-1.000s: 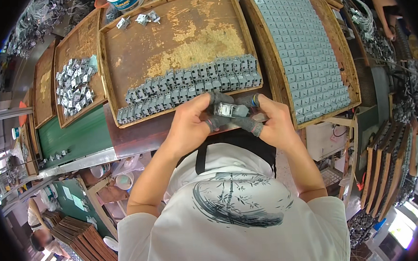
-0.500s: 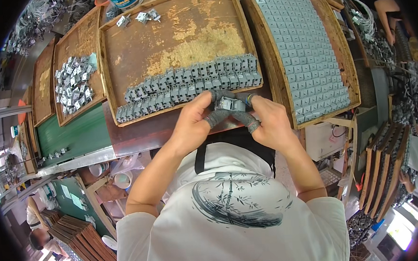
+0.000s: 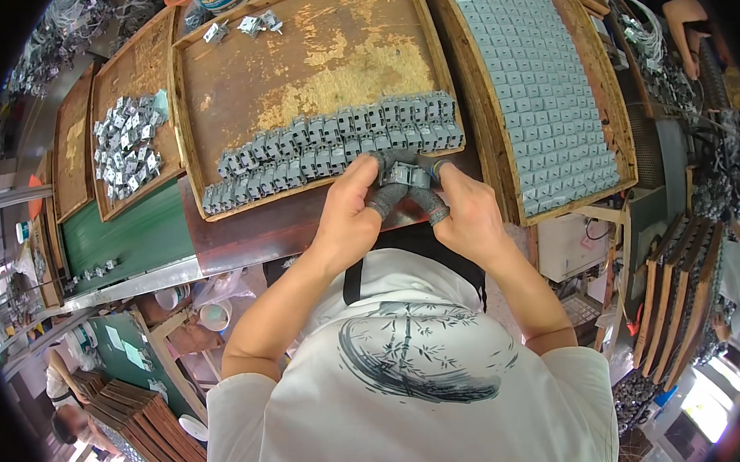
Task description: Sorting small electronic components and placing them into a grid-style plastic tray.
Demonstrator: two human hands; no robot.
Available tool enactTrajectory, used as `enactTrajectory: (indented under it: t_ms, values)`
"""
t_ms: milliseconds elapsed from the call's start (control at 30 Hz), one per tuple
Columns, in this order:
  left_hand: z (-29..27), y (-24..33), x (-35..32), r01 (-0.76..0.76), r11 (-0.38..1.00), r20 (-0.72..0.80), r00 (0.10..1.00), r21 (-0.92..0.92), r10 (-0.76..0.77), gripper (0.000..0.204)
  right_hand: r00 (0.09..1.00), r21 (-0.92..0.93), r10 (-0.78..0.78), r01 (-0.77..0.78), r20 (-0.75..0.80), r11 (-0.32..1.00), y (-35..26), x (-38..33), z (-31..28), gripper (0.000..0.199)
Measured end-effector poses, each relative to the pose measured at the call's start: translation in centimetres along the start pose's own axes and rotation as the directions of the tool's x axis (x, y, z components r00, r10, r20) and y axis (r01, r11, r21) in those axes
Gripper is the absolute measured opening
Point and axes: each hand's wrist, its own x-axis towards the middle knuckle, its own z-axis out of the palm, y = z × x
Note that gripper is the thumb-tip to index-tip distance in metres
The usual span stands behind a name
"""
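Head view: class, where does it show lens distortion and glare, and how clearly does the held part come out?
In the head view, the right-hand tray bows along its outer side and black fills the corners; in that head view, a bright patch at lower right glares white; in the head view, the grey part between the left hand and right hand shows little fine detail.

Left hand [image 3: 350, 202], right hand [image 3: 470, 208]: 2. Held block [image 3: 406, 175]: 1. Trays [image 3: 74, 156] along counter [image 3: 260, 240]: at least 4. Third tray [image 3: 325, 52] from left: 2 block rows [image 3: 339, 144]; far edge, loose pieces [image 3: 250, 25], at least 3. Pile [image 3: 127, 144], second tray: uncountable.
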Motion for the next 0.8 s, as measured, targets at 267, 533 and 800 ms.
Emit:
enactTrajectory:
  t_ms: [267, 533, 800]
  values:
    - [1.5, 0.6, -0.6, -0.032, 0.948, -0.089, 0.994, 0.317, 0.064, 0.058, 0.978, 0.089, 0.206, -0.207, 0.021, 0.974, -1.2, -0.6, 1.0, 0.026]
    - [-0.5, -0.1, 0.1, -0.383, 0.814, -0.057, 0.891, 0.437, 0.450, 0.071, 0.945, 0.466, 0.214, -0.311, 0.249, 0.829, -0.6, 1.0, 0.8, 0.041]
    - [-2.1, 1.0, -0.9, -0.490, 0.799, -0.039, 0.844, 0.349, 0.535, 0.062, 0.961, 0.460, 0.085, -0.202, 0.262, 0.864, -2.3, 2.1, 1.2, 0.042]
